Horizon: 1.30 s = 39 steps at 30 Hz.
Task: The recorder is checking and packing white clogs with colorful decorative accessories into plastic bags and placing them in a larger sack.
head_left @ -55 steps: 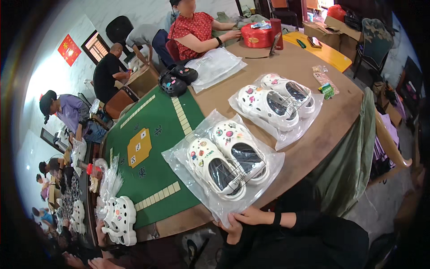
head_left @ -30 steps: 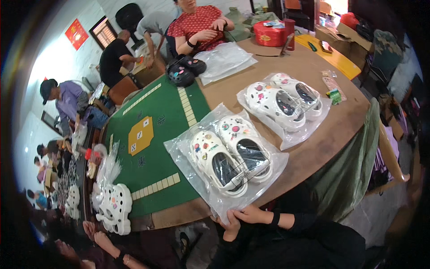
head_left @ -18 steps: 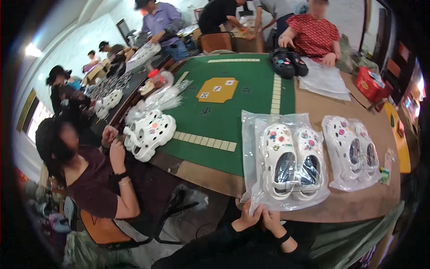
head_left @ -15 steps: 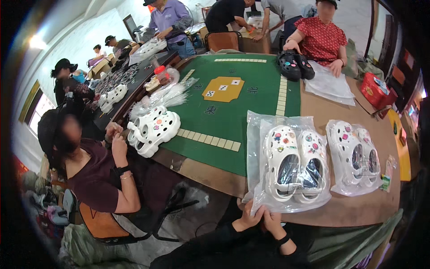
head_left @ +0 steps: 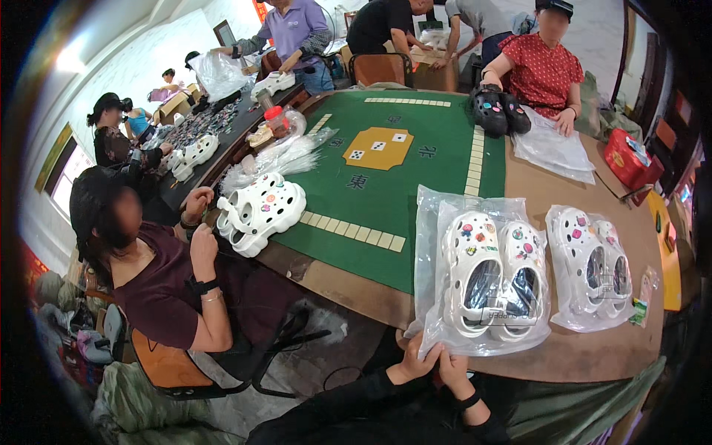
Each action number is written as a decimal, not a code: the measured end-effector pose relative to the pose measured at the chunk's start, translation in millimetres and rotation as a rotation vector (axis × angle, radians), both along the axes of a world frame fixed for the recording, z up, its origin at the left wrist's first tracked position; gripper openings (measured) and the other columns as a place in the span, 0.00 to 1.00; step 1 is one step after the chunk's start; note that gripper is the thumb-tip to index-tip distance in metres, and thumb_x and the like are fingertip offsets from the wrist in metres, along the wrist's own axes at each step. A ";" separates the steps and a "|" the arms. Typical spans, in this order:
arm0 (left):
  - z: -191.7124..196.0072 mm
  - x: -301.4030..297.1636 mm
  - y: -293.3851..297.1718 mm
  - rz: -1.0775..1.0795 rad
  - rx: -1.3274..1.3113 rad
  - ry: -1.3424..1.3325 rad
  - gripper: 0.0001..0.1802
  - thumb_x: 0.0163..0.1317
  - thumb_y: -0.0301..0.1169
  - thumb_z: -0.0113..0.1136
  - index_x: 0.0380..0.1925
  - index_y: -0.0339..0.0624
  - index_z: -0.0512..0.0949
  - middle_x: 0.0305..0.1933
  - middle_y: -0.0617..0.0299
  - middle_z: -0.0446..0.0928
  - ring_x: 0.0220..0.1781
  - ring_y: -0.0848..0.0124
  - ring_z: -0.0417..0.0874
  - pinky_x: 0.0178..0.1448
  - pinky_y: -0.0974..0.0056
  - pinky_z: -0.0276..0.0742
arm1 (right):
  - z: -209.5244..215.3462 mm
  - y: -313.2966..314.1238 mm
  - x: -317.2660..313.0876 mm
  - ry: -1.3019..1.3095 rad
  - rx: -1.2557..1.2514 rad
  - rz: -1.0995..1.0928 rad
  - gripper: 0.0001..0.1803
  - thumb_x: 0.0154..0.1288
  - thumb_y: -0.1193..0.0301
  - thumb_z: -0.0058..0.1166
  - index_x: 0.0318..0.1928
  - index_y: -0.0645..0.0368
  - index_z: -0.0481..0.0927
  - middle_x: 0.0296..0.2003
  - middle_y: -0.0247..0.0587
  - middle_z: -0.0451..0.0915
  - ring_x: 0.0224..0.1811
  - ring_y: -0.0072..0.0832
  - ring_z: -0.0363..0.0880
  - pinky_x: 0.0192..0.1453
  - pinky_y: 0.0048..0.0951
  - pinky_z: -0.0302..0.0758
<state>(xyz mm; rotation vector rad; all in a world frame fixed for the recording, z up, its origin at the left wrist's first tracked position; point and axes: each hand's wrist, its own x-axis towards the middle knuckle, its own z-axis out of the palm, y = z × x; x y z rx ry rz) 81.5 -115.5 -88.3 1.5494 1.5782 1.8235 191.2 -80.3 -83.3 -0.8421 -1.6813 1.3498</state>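
In front of me on the table lies a clear plastic bag (head_left: 429, 289) with a pair of white clogs (head_left: 475, 274) inside, decorated with colourful charms. My left hand (head_left: 412, 362) grips the bag's lower left corner at the table edge. Close beside it, my right hand (head_left: 454, 369) pinches the bottom edge of the same bag. Part of my fingers is hidden by the plastic. To the right is a second bagged pair of white clogs (head_left: 592, 263), which neither hand touches.
Left of the green mat (head_left: 371, 200), a seated person is beside loose white clogs (head_left: 261, 211) and a heap of plastic bags (head_left: 278, 159). Across the table, another person touches black clogs (head_left: 498, 111). A red box (head_left: 630, 157) and a small green packet (head_left: 638, 310) are at the right.
My hands stay on the bag's lower edge with little movement. The view has shifted slightly. Far left, a standing person now holds up a plastic bag beside white clogs.
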 end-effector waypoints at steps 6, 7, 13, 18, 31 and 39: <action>-0.7 0.1 -1.8 -0.020 -0.022 -0.046 0.12 0.55 0.25 0.56 0.37 0.28 0.74 0.36 0.44 0.76 0.37 0.50 0.78 0.42 0.58 0.73 | 0.4 -0.7 -0.3 -0.016 0.012 0.001 0.13 0.63 0.73 0.44 0.43 0.69 0.75 0.40 0.50 0.78 0.44 0.39 0.76 0.52 0.34 0.69; -1.6 -0.4 -1.2 -0.017 -0.006 -0.001 0.11 0.57 0.26 0.54 0.37 0.29 0.74 0.36 0.44 0.76 0.37 0.51 0.78 0.42 0.58 0.73 | -1.7 -1.1 -0.3 -0.004 0.024 -0.013 0.13 0.64 0.72 0.44 0.43 0.69 0.75 0.40 0.49 0.79 0.43 0.38 0.76 0.51 0.34 0.69; 32.1 -81.7 -2.7 -0.788 -0.932 -0.358 0.16 0.66 0.35 0.46 0.40 0.31 0.75 0.38 0.55 0.78 0.40 0.69 0.78 0.45 0.65 0.73 | 17.9 -4.5 -5.0 0.208 -0.330 0.140 0.14 0.69 0.67 0.41 0.30 0.63 0.75 0.21 0.33 0.75 0.22 0.18 0.71 0.27 0.19 0.67; 161.5 -148.5 28.7 -0.361 -0.552 0.355 0.14 0.65 0.35 0.49 0.42 0.39 0.78 0.43 0.57 0.78 0.44 0.72 0.78 0.50 0.68 0.73 | 6.3 -0.9 1.6 0.025 -0.267 0.141 0.17 0.70 0.66 0.39 0.26 0.63 0.74 0.20 0.33 0.74 0.21 0.19 0.70 0.27 0.22 0.67; 180.8 -323.9 181.5 0.332 -0.369 0.249 0.45 0.51 0.41 0.64 0.65 0.39 0.51 0.65 0.42 0.54 0.65 0.50 0.59 0.66 0.56 0.57 | 22.0 0.5 1.0 0.007 -0.280 0.170 0.20 0.70 0.65 0.39 0.21 0.62 0.72 0.17 0.32 0.71 0.20 0.19 0.69 0.25 0.22 0.66; 135.2 -351.5 211.0 0.696 -0.505 0.529 0.53 0.44 0.52 0.66 0.67 0.52 0.48 0.67 0.32 0.44 0.67 0.39 0.50 0.67 0.48 0.52 | 24.3 1.5 3.9 -0.033 -0.220 0.173 0.21 0.70 0.62 0.39 0.22 0.60 0.73 0.16 0.31 0.70 0.11 0.17 0.64 0.17 0.21 0.61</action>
